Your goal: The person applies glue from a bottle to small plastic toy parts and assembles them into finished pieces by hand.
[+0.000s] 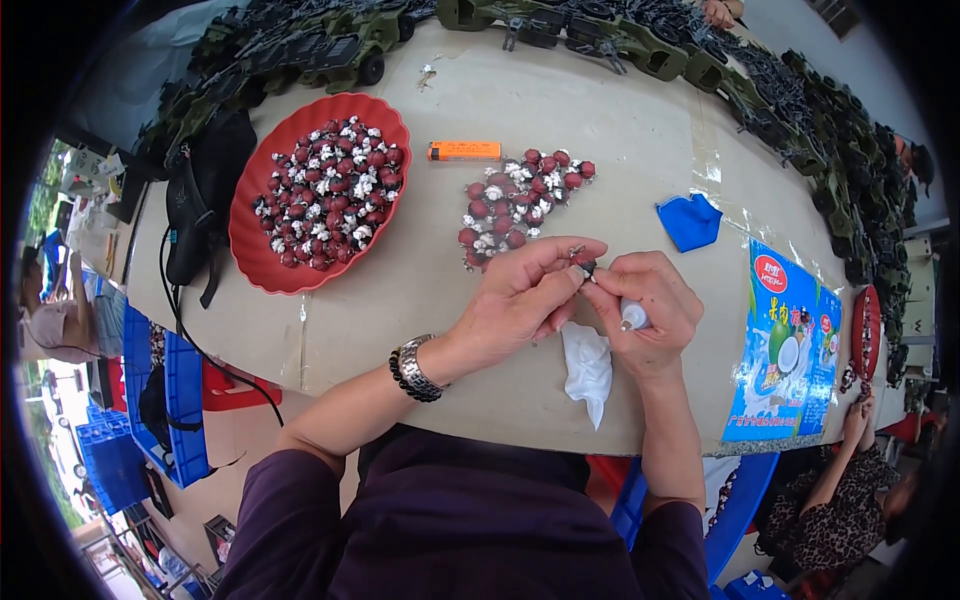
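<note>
you had a small dark red piece [585, 257] between your two hands, above the table [640, 150]. your left hand [510, 295] had its thumb and forefinger pressed together on it, clamped. your right hand [652, 310] brought its thumb and forefinger up to the piece's lower side, while its other fingers were curled around a small whitish bottle [634, 315]; whether those right fingertips also gripped the piece, you could not tell.

the work looked partway along: this one piece was in hand, a loose cluster of similar pieces [520, 190] lay just beyond your left hand, and many more [330, 190] sat in the red bowl [345, 103] farther left. which group was finished and which was waiting did not show, so how much was left stayed uncertain. a crumpled white tissue [587, 370] lay just below your hands, and a blue cloth [689, 221] lay apart to the right.
</note>
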`<action>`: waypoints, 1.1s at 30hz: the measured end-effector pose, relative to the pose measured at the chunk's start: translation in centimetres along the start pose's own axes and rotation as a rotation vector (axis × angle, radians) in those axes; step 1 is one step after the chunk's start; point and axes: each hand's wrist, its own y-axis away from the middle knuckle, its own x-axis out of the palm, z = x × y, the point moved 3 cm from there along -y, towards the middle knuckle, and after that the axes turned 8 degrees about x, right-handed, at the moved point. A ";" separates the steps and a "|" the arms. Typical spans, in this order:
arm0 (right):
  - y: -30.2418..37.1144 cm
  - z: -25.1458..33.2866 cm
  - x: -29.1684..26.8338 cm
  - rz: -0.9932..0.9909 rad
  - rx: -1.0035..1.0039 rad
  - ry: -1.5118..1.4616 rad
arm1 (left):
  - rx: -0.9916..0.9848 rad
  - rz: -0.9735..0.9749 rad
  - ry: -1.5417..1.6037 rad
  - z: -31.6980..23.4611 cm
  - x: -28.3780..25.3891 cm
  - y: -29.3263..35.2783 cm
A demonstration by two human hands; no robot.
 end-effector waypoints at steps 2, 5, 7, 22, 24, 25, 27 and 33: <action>-0.1 0.1 0.0 0.001 -0.006 0.005 | -0.006 0.001 0.000 0.0 0.1 0.0; -0.1 0.0 0.1 0.006 -0.008 0.003 | -0.001 -0.011 -0.039 0.0 0.1 -0.1; -0.2 0.0 0.0 0.013 0.013 -0.008 | -0.003 -0.018 -0.036 -0.2 0.2 0.0; 0.1 -0.4 0.4 0.075 0.343 -0.191 | -0.028 0.014 -0.053 -0.1 0.0 -0.1; 0.2 -0.5 0.4 0.076 0.355 -0.198 | -0.027 0.012 -0.052 0.1 0.0 0.0; 0.3 -0.6 0.4 0.073 0.372 -0.210 | -0.026 0.010 -0.052 0.1 -0.1 0.0; 0.2 -0.6 0.5 0.070 0.390 -0.222 | -0.031 0.010 -0.059 0.0 -0.1 -0.1; 0.2 -0.5 0.7 0.070 0.410 -0.248 | -0.035 -0.003 -0.069 0.0 -0.2 0.0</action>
